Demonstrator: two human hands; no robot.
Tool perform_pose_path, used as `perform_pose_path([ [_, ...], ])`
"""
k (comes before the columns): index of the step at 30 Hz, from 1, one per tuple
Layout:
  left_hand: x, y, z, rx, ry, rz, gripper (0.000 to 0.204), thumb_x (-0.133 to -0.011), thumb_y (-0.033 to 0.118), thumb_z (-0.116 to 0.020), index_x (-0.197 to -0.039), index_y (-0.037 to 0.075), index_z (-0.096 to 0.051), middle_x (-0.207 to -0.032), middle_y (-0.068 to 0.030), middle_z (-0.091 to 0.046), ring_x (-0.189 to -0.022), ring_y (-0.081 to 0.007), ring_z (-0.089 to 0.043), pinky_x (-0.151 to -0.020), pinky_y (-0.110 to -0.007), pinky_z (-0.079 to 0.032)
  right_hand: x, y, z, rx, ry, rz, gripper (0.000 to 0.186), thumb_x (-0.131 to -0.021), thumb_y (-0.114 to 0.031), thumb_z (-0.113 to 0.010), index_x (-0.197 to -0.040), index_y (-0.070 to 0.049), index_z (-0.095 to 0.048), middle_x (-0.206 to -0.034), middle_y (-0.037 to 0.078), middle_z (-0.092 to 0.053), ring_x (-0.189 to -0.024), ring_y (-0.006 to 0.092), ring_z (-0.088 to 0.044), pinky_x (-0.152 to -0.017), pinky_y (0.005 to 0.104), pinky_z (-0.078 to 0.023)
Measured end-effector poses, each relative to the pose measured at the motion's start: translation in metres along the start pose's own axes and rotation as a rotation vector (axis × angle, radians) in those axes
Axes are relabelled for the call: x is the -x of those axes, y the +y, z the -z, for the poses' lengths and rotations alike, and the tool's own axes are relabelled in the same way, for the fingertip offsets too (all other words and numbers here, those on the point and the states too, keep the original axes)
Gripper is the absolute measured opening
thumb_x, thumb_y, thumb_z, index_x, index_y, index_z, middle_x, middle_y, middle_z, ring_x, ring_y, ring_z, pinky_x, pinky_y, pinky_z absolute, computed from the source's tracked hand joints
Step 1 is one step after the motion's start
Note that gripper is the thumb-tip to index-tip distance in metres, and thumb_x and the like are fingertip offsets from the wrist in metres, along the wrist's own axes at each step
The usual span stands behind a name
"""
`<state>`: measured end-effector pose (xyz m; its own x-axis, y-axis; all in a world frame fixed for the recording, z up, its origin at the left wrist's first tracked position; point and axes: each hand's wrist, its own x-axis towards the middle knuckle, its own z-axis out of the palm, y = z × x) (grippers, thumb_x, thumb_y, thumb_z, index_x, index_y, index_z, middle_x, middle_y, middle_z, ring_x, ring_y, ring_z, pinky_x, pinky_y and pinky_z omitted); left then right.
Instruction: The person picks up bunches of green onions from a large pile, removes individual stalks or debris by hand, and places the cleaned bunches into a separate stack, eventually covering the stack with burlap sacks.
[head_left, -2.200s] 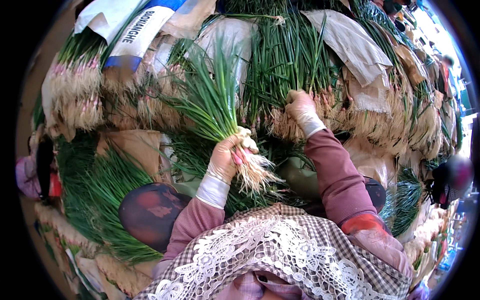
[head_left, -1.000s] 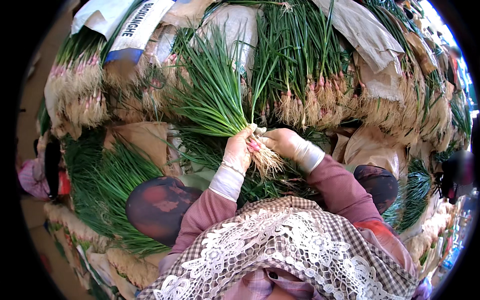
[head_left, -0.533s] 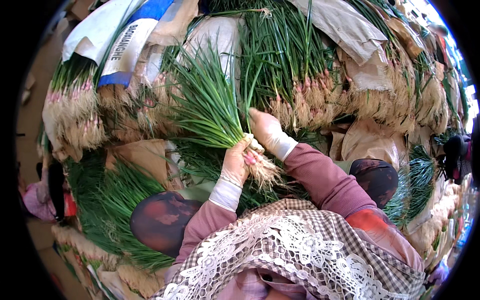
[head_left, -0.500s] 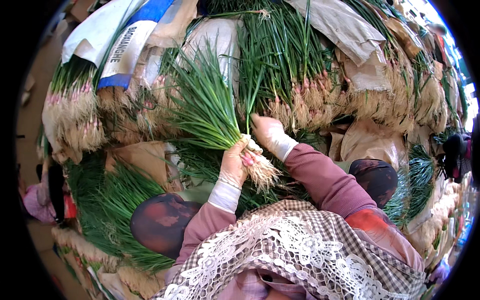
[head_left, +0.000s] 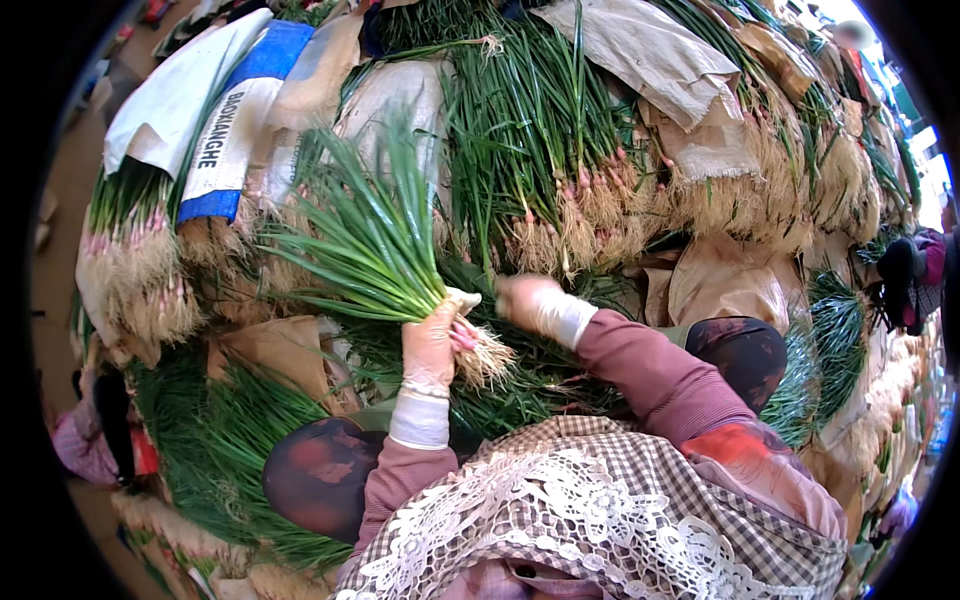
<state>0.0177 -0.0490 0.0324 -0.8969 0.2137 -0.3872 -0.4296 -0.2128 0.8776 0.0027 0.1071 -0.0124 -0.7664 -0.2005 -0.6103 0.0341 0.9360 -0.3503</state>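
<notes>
Gloved in a pale, thin glove, my left hand [head_left: 428,348] is closed round a bunch of spring onions [head_left: 385,245] at the middle. The green leaves fan out to the upper left, and the pink bulbs and pale roots stick out to the right below my grip. My right hand [head_left: 532,303], gloved too, is just right of the bunch and apart from it. Motion smears its fingers, so I cannot see whether they hold anything. Beyond it lies a pile of spring onions [head_left: 535,150] with roots toward me.
Brown paper sheets [head_left: 735,280], a white-and-blue sack [head_left: 235,130] and a light cloth [head_left: 650,55] lie over and among the onions. More green leaves [head_left: 220,430] heap beside my left knee [head_left: 325,480]. Other people are at the far left [head_left: 90,435] and right [head_left: 915,280] edges.
My left hand and its bunch have moved left and slightly toward me. My right hand has come down nearer me, away from the pile's leaves. The whole view has shifted a little.
</notes>
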Motion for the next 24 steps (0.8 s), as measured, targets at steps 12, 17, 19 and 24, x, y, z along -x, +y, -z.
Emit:
perform_pose_path([
  [12,-0.013,-0.025,0.009,0.701,0.015,0.223,0.012,-0.077,0.012,-0.049,-0.083,0.001,-0.051,-0.057,-0.0019,-0.044,-0.058,-0.0162,-0.046,-0.07,-0.037,-0.044,-0.009,0.069,-0.004,-0.467,0.756,-0.101,0.027,-0.075,-0.017,-0.056,-0.096,-0.002,-0.048,-0.078,0.01,-0.057,-0.07,0.0199,-0.056,-0.06,0.0312,-0.045],
  [17,-0.011,-0.02,0.009,0.6,-0.139,0.162,0.025,-0.079,0.015,-0.046,-0.095,-0.004,-0.048,-0.065,-0.0063,-0.049,-0.069,-0.02,-0.051,-0.074,-0.039,-0.044,0.029,0.039,0.05,-0.694,0.648,0.083,0.025,-0.076,-0.028,-0.055,-0.079,-0.003,-0.05,-0.063,0.009,-0.054,-0.053,0.0169,-0.049,-0.053,0.0312,-0.039],
  [19,-0.008,-0.009,-0.014,0.603,0.129,0.304,0.022,-0.079,0.012,-0.046,-0.092,-0.006,-0.049,-0.072,-0.0141,-0.057,-0.055,-0.0198,-0.054,-0.054,-0.028,-0.047,0.037,0.017,0.044,-0.451,0.672,0.058,0.029,-0.077,-0.033,-0.05,-0.075,-0.005,-0.048,-0.062,0.011,-0.053,-0.055,0.0215,-0.052,-0.054,0.0329,-0.04],
  [24,-0.011,-0.035,-0.005,0.53,0.033,0.333,0.02,-0.08,0.014,-0.047,-0.087,-0.004,-0.052,-0.056,-0.0111,-0.053,-0.04,-0.0148,-0.047,-0.04,-0.022,-0.042,0.038,-0.008,0.001,-0.232,0.241,0.226,0.04,-0.079,-0.042,-0.041,-0.101,-0.01,-0.052,-0.08,0.017,-0.057,-0.079,0.0287,-0.054,-0.069,0.0344,-0.042],
])
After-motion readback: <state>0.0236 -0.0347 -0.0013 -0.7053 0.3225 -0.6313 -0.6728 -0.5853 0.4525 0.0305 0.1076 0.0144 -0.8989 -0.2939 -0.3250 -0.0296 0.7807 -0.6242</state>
